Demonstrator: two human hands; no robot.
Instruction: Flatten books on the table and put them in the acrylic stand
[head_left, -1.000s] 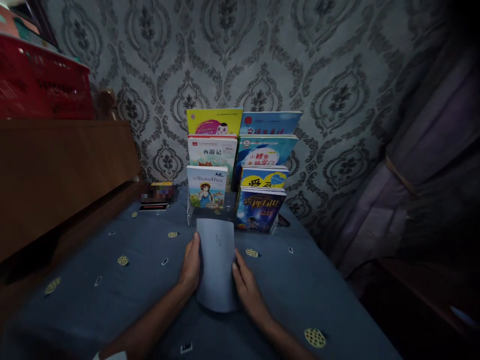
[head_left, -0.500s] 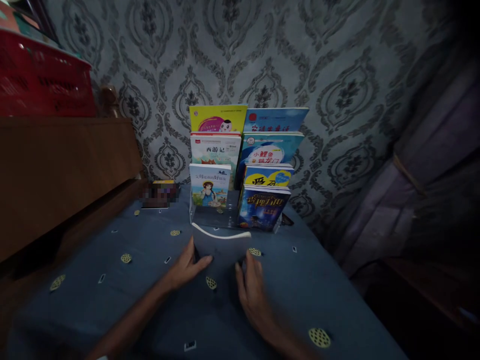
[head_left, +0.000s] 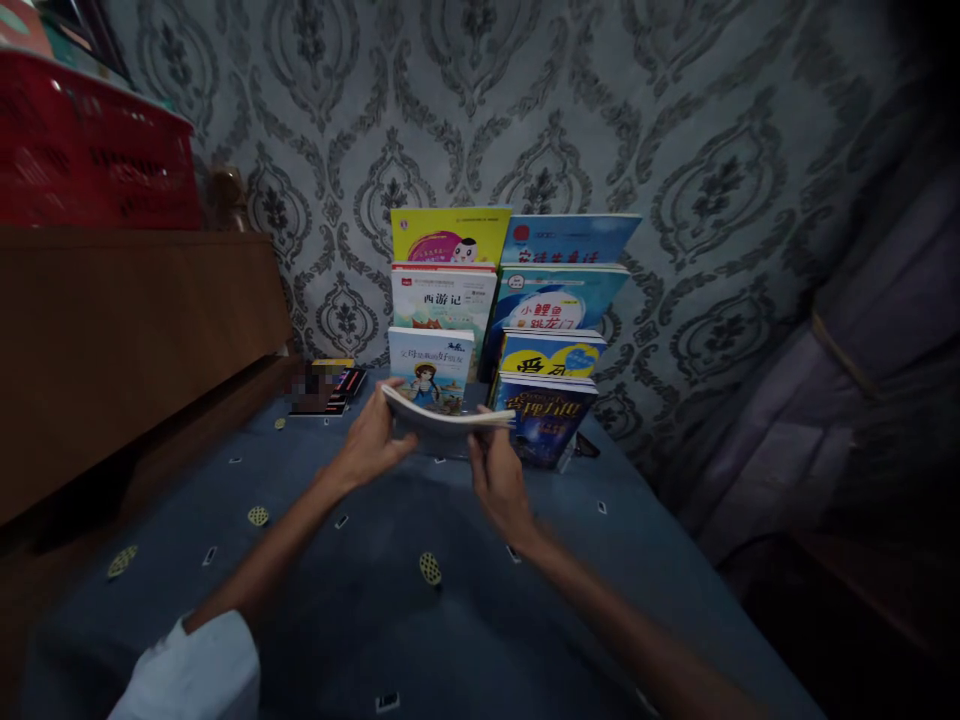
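Observation:
Both my hands hold one thin book [head_left: 448, 417], seen edge-on and lifted off the blue cloth. My left hand [head_left: 371, 442] grips its left end and my right hand [head_left: 496, 474] grips its right end. The book hovers just in front of a clear tiered stand [head_left: 574, 455] filled with several children's books. Nearest to it are the book with a girl on the cover [head_left: 431, 365] and the dark blue book [head_left: 547, 420].
A blue patterned cloth [head_left: 420, 610] covers the surface. A brown wooden headboard [head_left: 127, 340] runs along the left with a red crate [head_left: 82, 160] on top. Small items [head_left: 330, 385] lie by the wall. A dark curtain [head_left: 847, 380] hangs at the right.
The book was held upright showing its pale face, then tipped flat and low over the cloth. Now both hands have raised it and carried it forward to the stand's front.

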